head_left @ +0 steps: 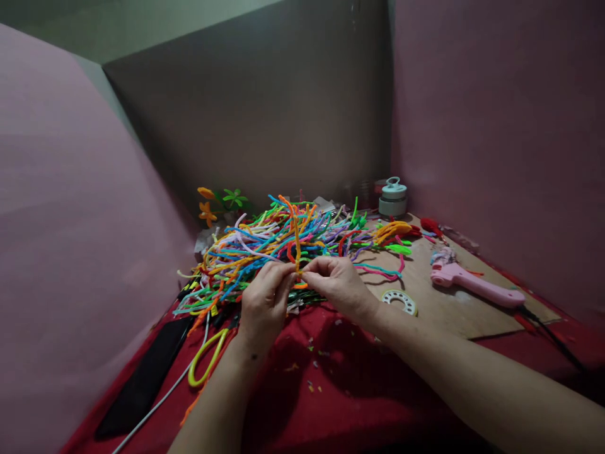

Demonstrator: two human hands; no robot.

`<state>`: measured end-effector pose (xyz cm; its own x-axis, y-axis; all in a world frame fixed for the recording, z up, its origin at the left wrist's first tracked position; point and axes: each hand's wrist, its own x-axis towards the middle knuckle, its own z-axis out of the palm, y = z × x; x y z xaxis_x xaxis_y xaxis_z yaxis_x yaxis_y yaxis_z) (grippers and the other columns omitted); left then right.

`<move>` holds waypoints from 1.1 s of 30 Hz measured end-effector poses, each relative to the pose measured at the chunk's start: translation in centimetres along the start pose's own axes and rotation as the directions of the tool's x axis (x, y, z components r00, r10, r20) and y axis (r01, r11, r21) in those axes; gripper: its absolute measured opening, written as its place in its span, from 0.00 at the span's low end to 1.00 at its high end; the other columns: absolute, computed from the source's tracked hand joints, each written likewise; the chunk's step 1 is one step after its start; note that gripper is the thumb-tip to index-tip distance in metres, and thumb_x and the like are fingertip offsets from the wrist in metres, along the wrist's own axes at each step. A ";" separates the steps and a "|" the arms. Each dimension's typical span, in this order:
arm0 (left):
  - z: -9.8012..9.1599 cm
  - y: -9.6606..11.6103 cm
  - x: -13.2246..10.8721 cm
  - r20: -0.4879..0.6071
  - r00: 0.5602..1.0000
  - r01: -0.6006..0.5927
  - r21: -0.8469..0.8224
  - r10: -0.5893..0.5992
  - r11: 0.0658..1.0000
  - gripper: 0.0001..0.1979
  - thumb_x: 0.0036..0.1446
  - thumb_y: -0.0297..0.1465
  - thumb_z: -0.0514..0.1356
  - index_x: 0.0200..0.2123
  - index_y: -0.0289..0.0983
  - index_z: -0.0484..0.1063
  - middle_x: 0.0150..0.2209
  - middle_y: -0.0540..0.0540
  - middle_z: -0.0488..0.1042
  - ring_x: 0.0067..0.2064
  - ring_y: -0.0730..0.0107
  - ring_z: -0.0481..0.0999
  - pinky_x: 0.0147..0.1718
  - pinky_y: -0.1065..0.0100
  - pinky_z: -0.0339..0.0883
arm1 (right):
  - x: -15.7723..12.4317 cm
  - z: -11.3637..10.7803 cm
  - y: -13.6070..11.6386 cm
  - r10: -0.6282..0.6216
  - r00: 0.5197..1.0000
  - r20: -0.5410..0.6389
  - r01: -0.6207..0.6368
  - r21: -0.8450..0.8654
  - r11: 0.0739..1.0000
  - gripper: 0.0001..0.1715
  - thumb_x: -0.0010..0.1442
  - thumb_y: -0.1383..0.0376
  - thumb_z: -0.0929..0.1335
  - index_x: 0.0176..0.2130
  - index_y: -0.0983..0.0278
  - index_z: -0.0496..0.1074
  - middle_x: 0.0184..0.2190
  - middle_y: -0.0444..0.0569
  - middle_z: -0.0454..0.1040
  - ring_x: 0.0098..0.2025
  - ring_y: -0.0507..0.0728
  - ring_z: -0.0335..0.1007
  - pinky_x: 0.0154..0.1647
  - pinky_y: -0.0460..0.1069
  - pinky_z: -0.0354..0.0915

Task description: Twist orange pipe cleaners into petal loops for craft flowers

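An orange pipe cleaner [297,243] stands upright between my hands, its lower end bent near the fingertips. My left hand [267,293] pinches it from the left with thumb and forefinger. From the other side, my right hand [338,280] closes its thumb and forefinger on the same spot. Just behind both hands lies a big heap of pipe cleaners [255,252] in many colours. The exact bend between the fingertips is partly hidden.
A pink glue gun [477,287] rests on a wooden board [439,315] at right, near a roll of tape [399,301]. A lidded jar [392,198] stands behind. Left are a black phone-like slab [144,378], a white cable [165,397] and yellow-handled scissors [201,362].
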<state>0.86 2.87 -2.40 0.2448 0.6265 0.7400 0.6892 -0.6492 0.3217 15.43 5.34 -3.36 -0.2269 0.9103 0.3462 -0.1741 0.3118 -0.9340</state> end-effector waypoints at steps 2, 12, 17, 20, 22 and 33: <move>0.0 0.2 0.0 0.001 0.998 -0.069 0.079 0.069 0.994 0.06 0.57 0.25 0.55 0.37 0.36 0.70 0.35 0.46 0.71 0.37 0.74 0.71 0.36 0.73 0.64 | -0.1 0.0 0.0 -0.016 1.000 -0.003 0.016 -0.021 1.000 0.07 0.49 0.66 0.67 0.24 0.69 0.69 0.21 0.43 0.66 0.25 0.48 0.58 0.26 0.43 0.56; -0.5 0.6 0.0 0.095 0.994 -0.058 0.094 0.049 0.994 0.05 0.58 0.25 0.53 0.33 0.36 0.68 0.31 0.48 0.68 0.34 0.74 0.68 0.34 0.73 0.62 | -0.6 0.0 0.4 -0.138 0.989 0.050 0.145 -0.181 0.973 0.09 0.52 0.68 0.65 0.22 0.68 0.68 0.20 0.42 0.65 0.24 0.47 0.58 0.26 0.43 0.56; -1.1 0.7 0.0 0.123 0.983 0.135 -0.001 -0.134 0.991 0.07 0.59 0.30 0.52 0.30 0.37 0.67 0.28 0.50 0.66 0.30 0.74 0.66 0.31 0.73 0.61 | -1.1 -0.1 -0.2 -0.351 0.936 0.009 0.332 -0.352 0.875 0.11 0.56 0.68 0.63 0.25 0.68 0.70 0.21 0.45 0.66 0.25 0.50 0.61 0.27 0.45 0.58; -1.3 0.4 0.1 0.189 0.970 0.161 -0.017 -0.155 0.987 0.08 0.59 0.31 0.52 0.29 0.37 0.67 0.27 0.50 0.67 0.30 0.74 0.66 0.31 0.72 0.61 | -1.4 -0.4 -0.7 -0.630 0.776 0.041 0.541 -0.559 0.629 0.09 0.57 0.68 0.63 0.33 0.68 0.73 0.28 0.50 0.70 0.34 0.54 0.63 0.37 0.49 0.61; -1.4 0.4 0.0 0.212 0.968 0.139 -0.013 -0.133 0.990 0.08 0.58 0.31 0.53 0.28 0.37 0.67 0.27 0.50 0.67 0.30 0.74 0.66 0.31 0.72 0.60 | -1.4 -0.6 -0.8 -0.690 0.708 0.147 0.586 -0.667 0.459 0.11 0.58 0.68 0.63 0.39 0.66 0.73 0.34 0.52 0.71 0.39 0.56 0.62 0.42 0.51 0.59; -1.5 0.3 0.0 0.166 0.974 0.162 -0.036 -0.154 0.986 0.07 0.56 0.29 0.55 0.27 0.37 0.70 0.29 0.49 0.70 0.32 0.73 0.68 0.32 0.72 0.61 | -0.4 -0.7 -0.8 -0.131 0.962 0.239 0.229 -0.452 0.862 0.10 0.53 0.68 0.66 0.24 0.68 0.75 0.21 0.45 0.68 0.25 0.49 0.60 0.27 0.46 0.56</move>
<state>0.05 2.02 -1.41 0.2458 0.7817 0.5732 0.6947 -0.5545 0.4582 16.33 4.91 -2.80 -0.4244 0.7701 0.4762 0.2307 0.6006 -0.7655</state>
